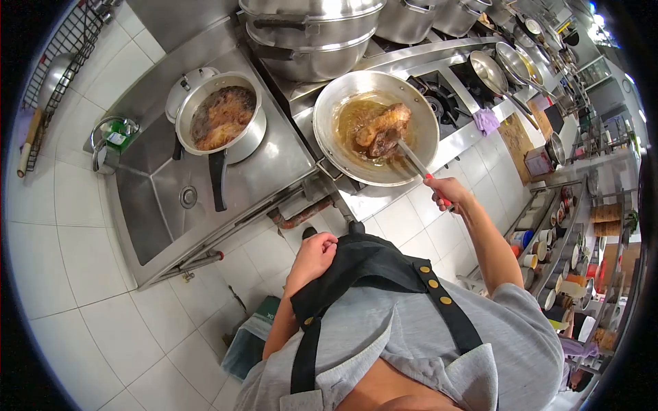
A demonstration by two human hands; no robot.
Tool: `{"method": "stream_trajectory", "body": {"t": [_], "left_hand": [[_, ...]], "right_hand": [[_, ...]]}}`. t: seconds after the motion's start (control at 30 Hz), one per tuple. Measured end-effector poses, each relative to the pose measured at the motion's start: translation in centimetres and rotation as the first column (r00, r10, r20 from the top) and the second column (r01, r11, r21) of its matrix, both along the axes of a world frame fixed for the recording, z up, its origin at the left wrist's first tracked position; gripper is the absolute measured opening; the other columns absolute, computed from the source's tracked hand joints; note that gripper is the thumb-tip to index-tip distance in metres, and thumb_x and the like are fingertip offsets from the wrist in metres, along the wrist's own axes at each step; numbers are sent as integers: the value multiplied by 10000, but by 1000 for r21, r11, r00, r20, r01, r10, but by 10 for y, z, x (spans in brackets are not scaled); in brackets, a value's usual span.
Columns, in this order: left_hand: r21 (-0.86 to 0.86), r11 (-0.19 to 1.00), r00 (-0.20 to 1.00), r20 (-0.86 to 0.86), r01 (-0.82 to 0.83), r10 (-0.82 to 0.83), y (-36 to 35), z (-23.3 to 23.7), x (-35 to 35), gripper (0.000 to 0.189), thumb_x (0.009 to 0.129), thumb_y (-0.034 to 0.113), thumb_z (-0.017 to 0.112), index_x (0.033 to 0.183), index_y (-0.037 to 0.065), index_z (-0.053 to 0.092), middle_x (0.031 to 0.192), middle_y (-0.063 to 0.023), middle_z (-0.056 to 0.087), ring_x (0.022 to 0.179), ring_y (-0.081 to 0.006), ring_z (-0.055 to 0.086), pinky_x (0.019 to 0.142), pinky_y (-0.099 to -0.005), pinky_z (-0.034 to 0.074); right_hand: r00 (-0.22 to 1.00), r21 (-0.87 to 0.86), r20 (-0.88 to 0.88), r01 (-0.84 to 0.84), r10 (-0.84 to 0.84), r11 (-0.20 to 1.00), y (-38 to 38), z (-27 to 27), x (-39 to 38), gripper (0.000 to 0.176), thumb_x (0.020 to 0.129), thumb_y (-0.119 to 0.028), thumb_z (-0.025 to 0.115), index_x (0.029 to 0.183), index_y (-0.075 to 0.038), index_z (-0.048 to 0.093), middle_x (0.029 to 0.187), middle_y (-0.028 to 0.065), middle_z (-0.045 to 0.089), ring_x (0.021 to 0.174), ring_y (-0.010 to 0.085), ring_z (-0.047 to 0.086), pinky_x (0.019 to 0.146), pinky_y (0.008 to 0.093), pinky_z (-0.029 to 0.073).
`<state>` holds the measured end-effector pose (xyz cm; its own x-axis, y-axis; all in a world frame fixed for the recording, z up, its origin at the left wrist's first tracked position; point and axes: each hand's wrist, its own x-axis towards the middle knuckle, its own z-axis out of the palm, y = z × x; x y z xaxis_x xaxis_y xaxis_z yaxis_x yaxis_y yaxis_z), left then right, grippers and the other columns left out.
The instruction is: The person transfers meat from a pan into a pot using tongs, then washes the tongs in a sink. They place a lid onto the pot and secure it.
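A wide metal pan [325,133] with oil sits on the stove, and browned pieces of meat [387,130] lie in it. My right hand [445,194] is closed around the red handle of a metal utensil [413,159], whose far end touches the meat. Its exact shape is hidden. My left hand [317,255] rests against the black apron [363,264] at my waist, fingers curled in; whether it grips the cloth I cannot make out.
At the left, a pot [250,133] of browned food in dark liquid stands beside the sink [157,205]. Large stacked steamers [312,51] are behind. More pans [488,72] and a purple cloth [486,121] lie along the stove. A bin [250,346] stands on the floor.
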<state>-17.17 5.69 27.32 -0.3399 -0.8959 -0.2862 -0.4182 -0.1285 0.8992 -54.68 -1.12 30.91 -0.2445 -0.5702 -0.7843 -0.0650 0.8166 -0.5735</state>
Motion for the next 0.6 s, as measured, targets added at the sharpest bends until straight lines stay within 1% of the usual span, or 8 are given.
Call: {"method": "stream_trajectory", "body": {"t": [0.03,0.13,0.23,0.37,0.43,0.57,0.6], "left_hand": [[19,1000,1000,11,14,-14,-1,1,-1,153,813,72,591,933,-12,636,809,-150,651,730,-244,634,685,-325,502],[5,1000,999,16,30,-30,0,-1,-3,152,813,72,588,930,-13,634,807,-152,650,730,-245,634,686,-329,502],[-9,1000,999,14,30,-30,1,1,-4,150,814,69,584,928,-15,632,806,-156,651,731,-247,635,687,-329,502],[-12,1000,1000,-12,17,-17,2,-4,-1,149,816,67,578,926,-19,629,797,-156,651,722,-250,636,684,-327,501],[14,1000,1000,-10,3,-2,3,-6,3,149,821,68,573,925,-21,629,802,-159,655,722,-253,640,686,-322,502],[21,999,999,-38,-36,37,7,-14,9,149,826,70,568,925,-21,630,813,-164,660,728,-253,646,690,-323,505],[7,999,998,-39,-43,44,7,-16,10,146,828,69,574,924,-23,635,779,-131,659,703,-197,630,669,-298,497]], "right_hand": [[1000,4,-21,4,-4,1000,2,1,0,408,819,-287,714,597,-97,430,500,32,444,344,92,402,315,248,336],[999,-6,25,21,-21,1000,6,-1,-8,407,813,-291,721,605,-90,434,500,30,443,347,92,405,313,248,338],[1000,-10,-6,23,-23,1000,9,0,-12,406,812,-300,720,612,-88,437,502,30,444,348,93,407,312,249,343],[1000,12,4,22,-22,1000,19,20,-18,399,812,-308,716,621,-89,443,505,25,441,354,94,413,312,253,349],[999,-2,-22,49,-49,999,22,35,-16,402,802,-330,719,626,-95,445,506,21,438,360,94,419,313,254,353],[997,-10,-83,7,-7,1000,13,45,-18,415,786,-358,729,629,-100,444,498,17,432,360,100,425,315,261,357],[997,1,-78,-12,12,1000,6,45,-16,405,783,-358,732,659,-94,452,486,13,427,361,103,431,314,265,356]]}}
